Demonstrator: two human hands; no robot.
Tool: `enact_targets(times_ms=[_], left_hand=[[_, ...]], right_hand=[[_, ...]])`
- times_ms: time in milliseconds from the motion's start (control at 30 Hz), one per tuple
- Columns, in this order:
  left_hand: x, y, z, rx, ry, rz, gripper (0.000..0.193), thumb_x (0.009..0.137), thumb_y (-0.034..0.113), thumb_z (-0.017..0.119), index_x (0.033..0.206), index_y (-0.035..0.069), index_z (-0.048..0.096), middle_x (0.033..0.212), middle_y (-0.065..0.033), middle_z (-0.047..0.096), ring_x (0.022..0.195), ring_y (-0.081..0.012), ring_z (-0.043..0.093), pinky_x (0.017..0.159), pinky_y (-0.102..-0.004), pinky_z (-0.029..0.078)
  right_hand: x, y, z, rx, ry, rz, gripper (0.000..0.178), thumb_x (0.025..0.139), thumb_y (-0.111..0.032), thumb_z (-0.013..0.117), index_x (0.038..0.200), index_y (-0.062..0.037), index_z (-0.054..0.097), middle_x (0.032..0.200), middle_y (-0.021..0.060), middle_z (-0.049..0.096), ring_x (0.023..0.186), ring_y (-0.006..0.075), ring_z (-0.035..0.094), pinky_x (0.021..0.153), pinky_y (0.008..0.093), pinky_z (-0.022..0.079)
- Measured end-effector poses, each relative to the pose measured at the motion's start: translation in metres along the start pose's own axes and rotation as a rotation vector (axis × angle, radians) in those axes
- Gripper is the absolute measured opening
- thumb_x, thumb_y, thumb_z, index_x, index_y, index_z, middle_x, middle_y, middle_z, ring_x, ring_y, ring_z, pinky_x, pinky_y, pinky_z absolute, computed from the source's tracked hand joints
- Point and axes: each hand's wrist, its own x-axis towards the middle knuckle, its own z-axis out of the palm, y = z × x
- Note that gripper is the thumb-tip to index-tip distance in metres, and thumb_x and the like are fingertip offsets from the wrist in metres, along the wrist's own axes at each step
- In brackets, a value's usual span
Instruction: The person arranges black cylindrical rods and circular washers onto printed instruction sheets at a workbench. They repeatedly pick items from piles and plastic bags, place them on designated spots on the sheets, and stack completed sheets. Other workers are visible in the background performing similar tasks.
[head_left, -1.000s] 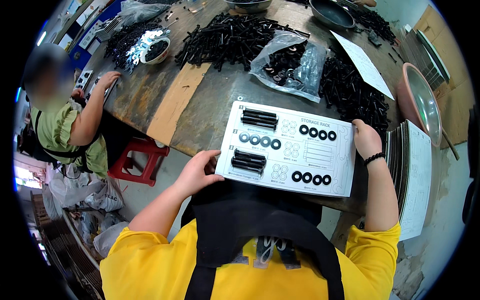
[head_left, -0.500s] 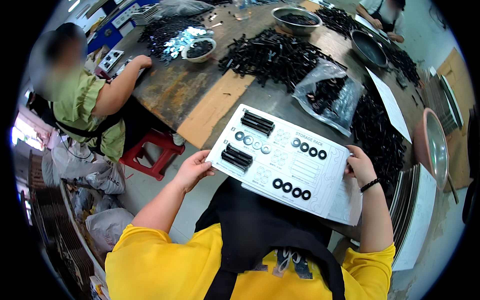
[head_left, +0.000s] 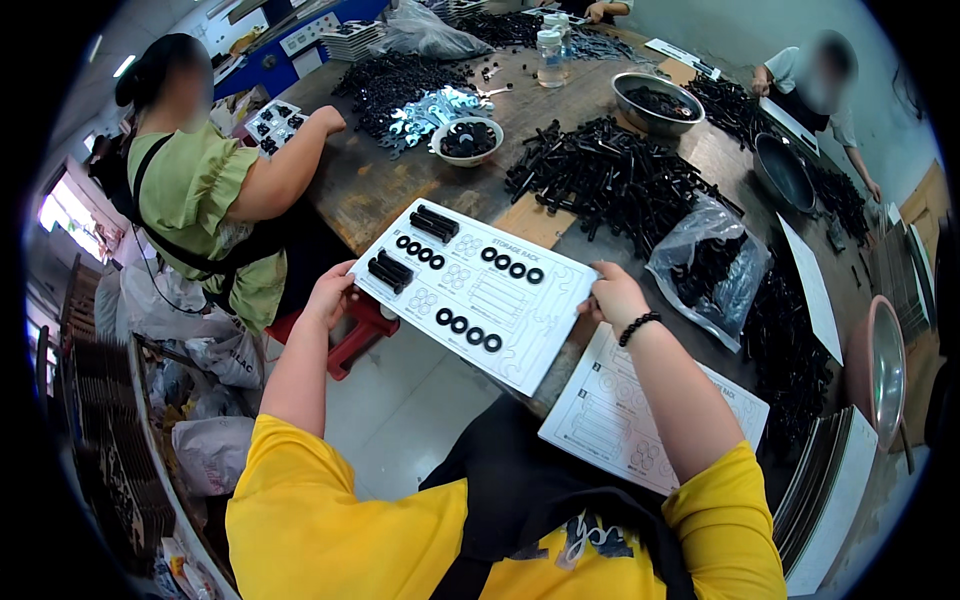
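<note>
Between my two hands a white printed card [head_left: 545, 330] is held up, tilted, over the table's near edge. My left hand [head_left: 334, 292] pinches its left edge and my right hand [head_left: 612, 298] grips its right edge. Two bundles of black bolts [head_left: 435, 223] lie on the card's left part. Rows of black washers [head_left: 469, 330] sit on it too, in line with printed outlines. Below my right forearm, which covers part of it, lies a second printed card [head_left: 600, 405] with only outlines showing.
Loose black bolts [head_left: 610, 175] are heaped on the table, beside a clear plastic bag [head_left: 710, 270]. A white bowl [head_left: 467, 143], silver wrenches [head_left: 425, 115] and metal basins [head_left: 655, 103] stand farther off. Stacked cards [head_left: 830, 510] are at the right. A person in green [head_left: 205, 190] works at the left.
The held card has moved left and away from me, off the second card, which now lies more exposed. My view has shifted, and the person at the left has a filled tray in sight.
</note>
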Motion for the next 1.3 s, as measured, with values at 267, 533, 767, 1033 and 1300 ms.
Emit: enact_targets(times_ms=[267,533,767,1033,1300], left_hand=[[0.044,-0.011,-0.047,0.055,0.077,-0.006,0.029,0.088,0.005,0.041,0.115,0.005,0.054,0.091,0.0000,0.060,0.073,-0.0091,0.052,0.062,-0.0224,0.041],[0.071,-0.009,-0.037,0.056,0.352,-0.017,0.042,0.085,0.008,0.047,0.126,0.006,0.044,0.092,-0.0034,0.058,0.071,-0.0103,0.051,0.060,-0.0246,0.043],[0.056,-0.006,0.000,0.600,0.671,0.580,0.042,0.078,0.006,0.055,0.119,-0.002,0.049,0.099,-0.0096,0.057,0.079,-0.0164,0.056,0.071,-0.0275,0.046],[-0.099,0.056,0.270,0.694,-0.713,0.867,0.053,0.067,0.006,0.069,0.117,0.009,0.051,0.112,-0.0106,0.052,0.095,-0.0230,0.053,0.076,-0.0315,0.045],[-0.122,0.027,0.364,0.866,-1.098,1.291,0.027,0.070,0.007,0.065,0.096,0.011,0.061,0.091,-0.0040,0.060,0.085,-0.0234,0.058,0.074,-0.0352,0.047]], right_hand=[[0.044,0.007,0.059,-0.059,0.038,0.008,0.052,0.077,0.007,0.032,0.128,0.0013,0.038,0.093,0.0169,0.060,0.057,0.0170,0.063,0.046,0.0272,0.044],[0.048,0.007,0.061,-0.224,0.092,-0.130,0.047,0.082,0.000,0.039,0.129,-0.0017,0.038,0.090,0.0129,0.061,0.058,0.0155,0.060,0.048,0.0259,0.043],[-0.011,0.012,-0.005,0.966,-0.120,-0.060,0.028,0.092,-0.026,0.048,0.101,0.0005,0.051,0.092,0.0102,0.053,0.086,0.0177,0.055,0.065,0.0244,0.049],[-0.091,0.029,-0.026,1.369,-0.210,-0.111,0.050,0.094,-0.045,0.030,0.111,0.0000,0.043,0.105,0.0149,0.050,0.106,0.0285,0.047,0.093,0.0390,0.037],[-0.145,0.048,-0.052,1.294,-0.103,-0.117,0.047,0.096,-0.038,0.027,0.117,0.0027,0.038,0.114,0.0134,0.045,0.110,0.0228,0.043,0.096,0.0381,0.035]])
